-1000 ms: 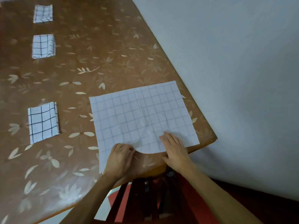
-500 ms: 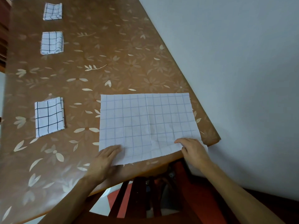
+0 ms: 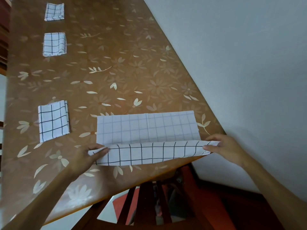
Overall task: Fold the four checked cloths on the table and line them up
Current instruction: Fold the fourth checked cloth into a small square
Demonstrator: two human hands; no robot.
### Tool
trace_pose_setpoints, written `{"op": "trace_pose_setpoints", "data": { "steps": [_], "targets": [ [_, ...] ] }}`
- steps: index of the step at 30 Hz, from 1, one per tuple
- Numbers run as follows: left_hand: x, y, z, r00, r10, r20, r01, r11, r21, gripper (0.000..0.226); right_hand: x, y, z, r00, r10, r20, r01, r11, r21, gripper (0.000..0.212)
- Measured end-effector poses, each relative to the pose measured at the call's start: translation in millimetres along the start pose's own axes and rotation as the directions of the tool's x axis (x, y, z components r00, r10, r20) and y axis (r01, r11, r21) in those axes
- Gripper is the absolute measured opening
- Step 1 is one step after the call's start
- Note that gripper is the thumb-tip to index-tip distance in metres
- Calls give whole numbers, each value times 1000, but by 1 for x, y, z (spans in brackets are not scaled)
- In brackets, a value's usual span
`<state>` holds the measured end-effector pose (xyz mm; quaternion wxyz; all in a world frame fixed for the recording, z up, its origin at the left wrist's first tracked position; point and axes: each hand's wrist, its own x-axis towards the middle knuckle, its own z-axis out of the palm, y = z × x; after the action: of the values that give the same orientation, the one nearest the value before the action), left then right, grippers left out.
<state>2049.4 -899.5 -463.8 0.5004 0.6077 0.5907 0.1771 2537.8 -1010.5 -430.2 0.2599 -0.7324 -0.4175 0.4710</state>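
A large white checked cloth (image 3: pixel 147 127) lies near the table's front edge, with its near edge lifted and turned over so the bold black grid shows. My left hand (image 3: pixel 84 156) pinches the near left corner of that cloth. My right hand (image 3: pixel 227 150) pinches the near right corner, by the table's right edge. Three folded checked cloths lie in a column on the left: one close by (image 3: pixel 53 121), one in the middle (image 3: pixel 54 44), one at the far end (image 3: pixel 54 12).
The brown table (image 3: pixel 126 68) has a floral cover; its right edge runs along a grey wall (image 3: pixel 240 63). A dark wooden chair (image 3: pixel 149 205) stands under the front edge, over a red floor.
Both hands slid apart to the cloth's near corners, took hold of them and lifted the near edge up and over towards the far side. The camera view shifted too.
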Motion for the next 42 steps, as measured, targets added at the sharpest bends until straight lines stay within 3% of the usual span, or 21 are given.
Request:
{"op": "trace_pose_setpoints", "data": {
  "steps": [3, 5, 10, 14, 16, 20, 27, 35, 37, 39, 42],
  "targets": [
    [15, 2, 1, 992, -116, -44, 110, 986, -122, 27, 17, 5, -2, 985, 97, 141, -108, 992, 72, 43],
    [23, 7, 4, 984, -165, -64, 149, 968, -200, 21, 29, 10, 3, 981, 113, 158, -125, 990, 65, 41],
    [42, -1, 1, 973, -227, -29, 215, 949, -229, 28, 54, 7, 20, 998, 44, -50, -42, 998, 45, 26],
    [59, -21, -5, 963, -242, -117, 216, 956, -199, 32, 75, 7, 30, 978, 89, -191, -106, 991, -78, 16],
    [68, -23, -5, 950, -228, -212, 199, 968, -152, 24, 82, 2, 36, 967, 84, -239, -116, 985, -125, 12],
    [87, -24, 2, 921, -210, -328, 227, 974, 13, 28, 95, -4, 45, 949, 70, -309, -132, 974, -185, 24],
    [106, -10, 17, 883, -120, -454, 228, 955, 191, 28, 109, -7, 51, 917, 94, -387, -185, 962, -203, 31],
    [106, -8, 26, 823, -23, -568, 284, 882, 376, 49, 115, -3, 57, 895, 73, -441, -203, 945, -255, 31],
    [105, -9, 33, 797, 167, -581, 179, 852, 492, 54, 113, -3, 62, 846, 12, -534, -227, 912, -340, 40],
    [99, -2, 51, 794, 372, -482, 12, 782, 623, 48, 110, -6, 73, 807, -139, -574, -211, 840, -500, 46],
    [90, 19, 95, 846, 499, -189, -254, 689, 679, 45, 103, -21, 108, 852, -384, -357, 59, 747, -662, 40]
  ]
}}
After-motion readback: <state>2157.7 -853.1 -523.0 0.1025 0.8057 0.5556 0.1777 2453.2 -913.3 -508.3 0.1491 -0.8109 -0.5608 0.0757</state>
